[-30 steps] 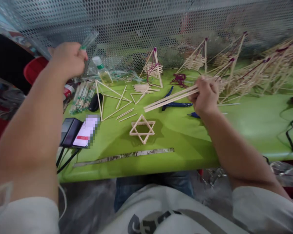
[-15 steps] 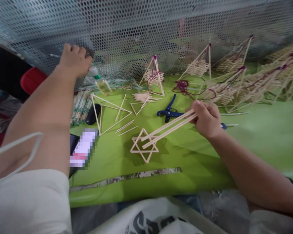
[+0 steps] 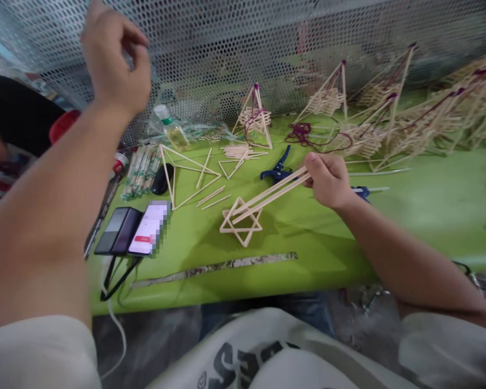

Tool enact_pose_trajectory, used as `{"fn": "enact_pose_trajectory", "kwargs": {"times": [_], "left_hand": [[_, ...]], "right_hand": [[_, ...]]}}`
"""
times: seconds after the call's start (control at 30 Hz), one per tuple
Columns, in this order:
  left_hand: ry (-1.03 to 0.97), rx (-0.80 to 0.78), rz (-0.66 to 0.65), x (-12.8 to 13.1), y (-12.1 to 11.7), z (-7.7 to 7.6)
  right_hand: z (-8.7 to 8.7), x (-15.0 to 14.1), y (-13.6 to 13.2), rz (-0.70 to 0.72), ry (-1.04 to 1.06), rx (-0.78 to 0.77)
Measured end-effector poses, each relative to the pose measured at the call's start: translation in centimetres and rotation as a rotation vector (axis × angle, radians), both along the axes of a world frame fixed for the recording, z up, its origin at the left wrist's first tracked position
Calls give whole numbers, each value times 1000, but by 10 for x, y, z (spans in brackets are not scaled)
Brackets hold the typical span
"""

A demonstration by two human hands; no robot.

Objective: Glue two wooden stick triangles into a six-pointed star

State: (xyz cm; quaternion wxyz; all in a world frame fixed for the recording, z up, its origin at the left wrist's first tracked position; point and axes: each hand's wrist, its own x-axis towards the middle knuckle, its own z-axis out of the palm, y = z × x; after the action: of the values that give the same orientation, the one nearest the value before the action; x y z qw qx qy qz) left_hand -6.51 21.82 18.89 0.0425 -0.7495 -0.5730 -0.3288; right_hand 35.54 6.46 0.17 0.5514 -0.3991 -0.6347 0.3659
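My right hand [image 3: 328, 179] is closed around several thin wooden sticks [image 3: 271, 194]. Their free ends reach left over a six-pointed star frame of short sticks [image 3: 243, 230] on the green table. Raised at the upper left, in front of the perforated metal panel, my left hand [image 3: 119, 62] has its thumb and fingers apart, and I see nothing in it. Below that hand stands a small bottle of yellowish liquid [image 3: 174, 131]. A blue pipe cutter [image 3: 277, 172] lies behind the sticks, and a blue glue gun [image 3: 361, 193] lies partly hidden by my right hand.
Stick pyramids with purple string [image 3: 364, 138] crowd the back right. Larger stick triangles [image 3: 196, 194], wrapped stick bundles [image 3: 140, 170] and a dark mouse-like object [image 3: 162, 179] lie to the left. A lit phone [image 3: 150, 229] rests near the front left, behind a patterned strip [image 3: 227, 265].
My left hand has risen away from beside the bottle. My right hand keeps the sticks and appears slightly left and higher as the view has shifted.
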Motion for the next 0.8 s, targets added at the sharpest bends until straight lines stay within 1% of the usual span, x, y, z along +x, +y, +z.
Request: {"fn": "enact_pose_trajectory", "kwargs": {"times": [0.03,0.07,0.1,0.13,0.17,0.2,0.27,0.3,0.33,0.37,0.43,0.5,0.57,0.63,0.67,0.77,0.8], "left_hand": [[-95,64,-102,25,-21,-8],[-202,20,-234,49,-45,-19],[-233,-167,-401,71,-71,-33],[-227,-373,-523,90,-99,-47],[-212,-540,-613,106,-127,-62],[-208,-684,-668,119,-153,-76],[-223,-903,-669,133,-193,-102],[-271,-1021,-686,136,-206,-113],[-326,-1096,-700,137,-215,-122],[-335,-1102,-696,135,-219,-129],[-303,-982,-623,125,-218,-140],[-251,-826,-484,109,-207,-145],[-216,-725,-329,87,-191,-150],[-160,-633,-180,66,-173,-155],[-123,-610,-120,56,-164,-159],[-5,-627,-27,38,-145,-172],[28,-640,-17,35,-141,-177]], "right_hand": [[1,-2,-4,5,-29,20],[2,-3,-9,13,-56,48],[4,-5,-14,22,-81,82],[6,-6,-19,31,-103,123],[8,-7,-23,37,-123,169],[9,-8,-27,36,-141,214],[11,-9,-32,14,-166,281],[11,-10,-33,2,-173,299],[10,-10,-34,1,-177,302],[9,-10,-33,12,-176,286],[6,-10,-29,85,-147,207],[3,-10,-23,180,-112,109],[0,-11,-19,203,-172,77],[-1,-15,-21,203,-385,134],[-2,-18,-24,244,-532,175],[-4,-36,-44,501,-1008,259],[-4,-43,-51,554,-1145,267]]}}
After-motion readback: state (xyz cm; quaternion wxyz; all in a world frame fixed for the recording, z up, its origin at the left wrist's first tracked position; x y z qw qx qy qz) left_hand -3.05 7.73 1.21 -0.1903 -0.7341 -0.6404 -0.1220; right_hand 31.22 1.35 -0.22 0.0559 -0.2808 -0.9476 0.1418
